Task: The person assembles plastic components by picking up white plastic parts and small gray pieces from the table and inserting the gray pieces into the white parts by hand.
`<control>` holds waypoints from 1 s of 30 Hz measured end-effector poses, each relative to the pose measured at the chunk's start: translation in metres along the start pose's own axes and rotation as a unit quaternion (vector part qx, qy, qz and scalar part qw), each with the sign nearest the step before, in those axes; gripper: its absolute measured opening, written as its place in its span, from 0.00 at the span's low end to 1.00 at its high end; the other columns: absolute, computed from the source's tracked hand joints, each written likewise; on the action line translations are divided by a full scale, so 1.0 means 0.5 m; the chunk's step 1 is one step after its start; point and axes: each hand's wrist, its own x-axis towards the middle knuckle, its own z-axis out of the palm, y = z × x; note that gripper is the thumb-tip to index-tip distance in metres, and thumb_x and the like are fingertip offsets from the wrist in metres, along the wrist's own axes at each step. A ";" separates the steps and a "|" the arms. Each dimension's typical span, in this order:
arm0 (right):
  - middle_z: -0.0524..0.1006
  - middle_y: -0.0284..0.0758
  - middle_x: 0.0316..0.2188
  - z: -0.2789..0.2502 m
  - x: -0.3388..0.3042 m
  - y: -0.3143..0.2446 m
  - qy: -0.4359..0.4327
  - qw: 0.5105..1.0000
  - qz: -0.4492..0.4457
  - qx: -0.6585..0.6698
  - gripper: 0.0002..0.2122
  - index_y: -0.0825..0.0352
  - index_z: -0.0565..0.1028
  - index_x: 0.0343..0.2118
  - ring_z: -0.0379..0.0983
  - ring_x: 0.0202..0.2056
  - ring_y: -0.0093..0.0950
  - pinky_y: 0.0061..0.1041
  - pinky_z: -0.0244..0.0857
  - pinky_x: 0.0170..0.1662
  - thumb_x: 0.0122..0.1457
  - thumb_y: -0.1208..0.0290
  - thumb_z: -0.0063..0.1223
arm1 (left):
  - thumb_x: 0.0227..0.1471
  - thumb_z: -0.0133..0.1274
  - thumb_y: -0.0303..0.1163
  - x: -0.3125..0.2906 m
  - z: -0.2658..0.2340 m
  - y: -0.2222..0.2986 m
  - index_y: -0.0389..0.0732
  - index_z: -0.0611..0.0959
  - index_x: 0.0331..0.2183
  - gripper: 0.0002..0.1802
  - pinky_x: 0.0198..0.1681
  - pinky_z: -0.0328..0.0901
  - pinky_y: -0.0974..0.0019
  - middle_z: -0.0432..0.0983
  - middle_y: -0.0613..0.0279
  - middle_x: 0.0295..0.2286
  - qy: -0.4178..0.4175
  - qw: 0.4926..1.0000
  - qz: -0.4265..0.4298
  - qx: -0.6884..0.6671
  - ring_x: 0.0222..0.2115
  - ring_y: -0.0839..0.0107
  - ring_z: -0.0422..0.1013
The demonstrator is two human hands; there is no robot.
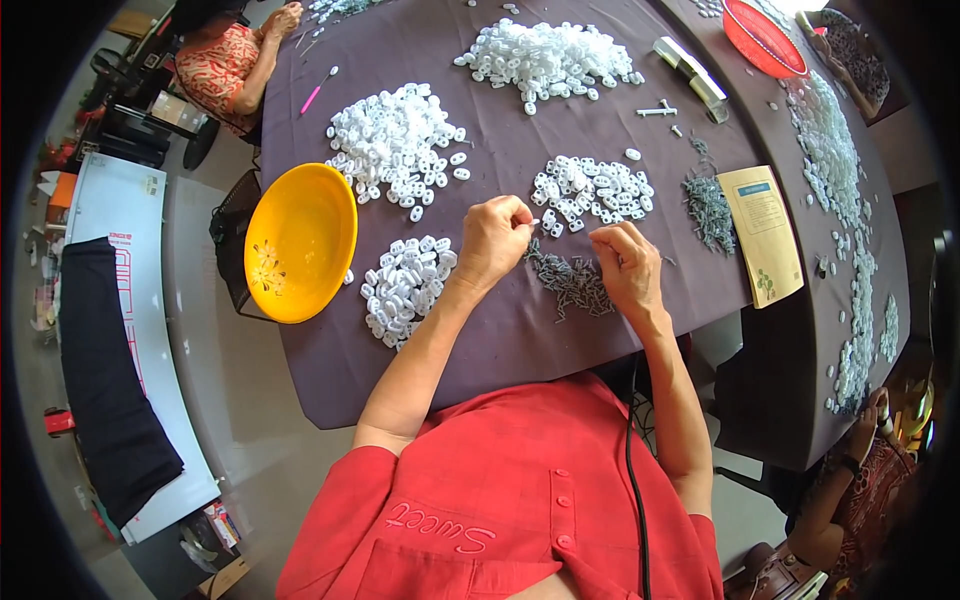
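My left hand [494, 240] is closed in a pinch over the table, its fingertips beside a small heap of white oval plastic pieces [592, 190]. A tiny bit of white shows at those fingertips, too small to name. My right hand [630, 268] has its fingers drawn together just right of a pile of small grey screw-like pins [572, 287]; what they hold, if anything, is hidden. The two hands are apart, with the pins between and below them. Left of my left forearm lies another heap of white oval pieces [405, 288].
Larger heaps of white pieces [392, 135] [545, 58] lie farther off. A yellow bowl [325, 245] stands at the left edge. On the right are grey pins [708, 215], a tan booklet [762, 240] and a red basket [760, 45]. Other people sit around the tables.
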 end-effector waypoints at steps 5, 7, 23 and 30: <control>0.72 0.33 0.22 0.017 0.008 -0.065 -0.014 0.995 0.015 0.094 0.05 0.69 0.74 0.29 0.69 0.22 0.22 0.19 0.62 0.25 0.49 0.83 0.50 | 0.42 0.57 0.22 -0.027 -0.022 0.039 0.35 0.80 0.28 0.06 0.22 0.68 0.75 0.76 0.64 0.22 -0.066 0.907 -0.212 -0.358 0.20 0.78 0.71; 0.72 0.30 0.22 0.024 0.004 -0.081 -0.036 0.984 0.051 0.169 0.05 0.71 0.74 0.30 0.70 0.25 0.18 0.16 0.64 0.27 0.50 0.86 0.49 | 0.44 0.54 0.19 -0.046 -0.018 0.042 0.33 0.80 0.33 0.09 0.26 0.72 0.73 0.76 0.61 0.25 -0.066 0.854 -0.226 -0.463 0.23 0.74 0.73; 0.75 0.31 0.26 0.045 -0.018 -0.103 -0.025 0.929 0.153 0.337 0.06 0.72 0.72 0.33 0.73 0.27 0.18 0.15 0.67 0.31 0.53 0.85 0.48 | 0.47 0.52 0.22 -0.082 -0.032 0.081 0.35 0.80 0.32 0.07 0.24 0.69 0.76 0.77 0.60 0.25 -0.059 0.833 -0.233 -0.498 0.23 0.76 0.73; 0.75 0.31 0.26 0.039 -0.017 -0.106 -0.027 0.931 0.140 0.337 0.05 0.72 0.72 0.33 0.73 0.28 0.17 0.15 0.68 0.32 0.53 0.85 0.48 | 0.47 0.53 0.23 -0.084 -0.033 0.089 0.35 0.80 0.31 0.06 0.23 0.68 0.77 0.77 0.61 0.25 -0.058 0.833 -0.220 -0.505 0.22 0.77 0.73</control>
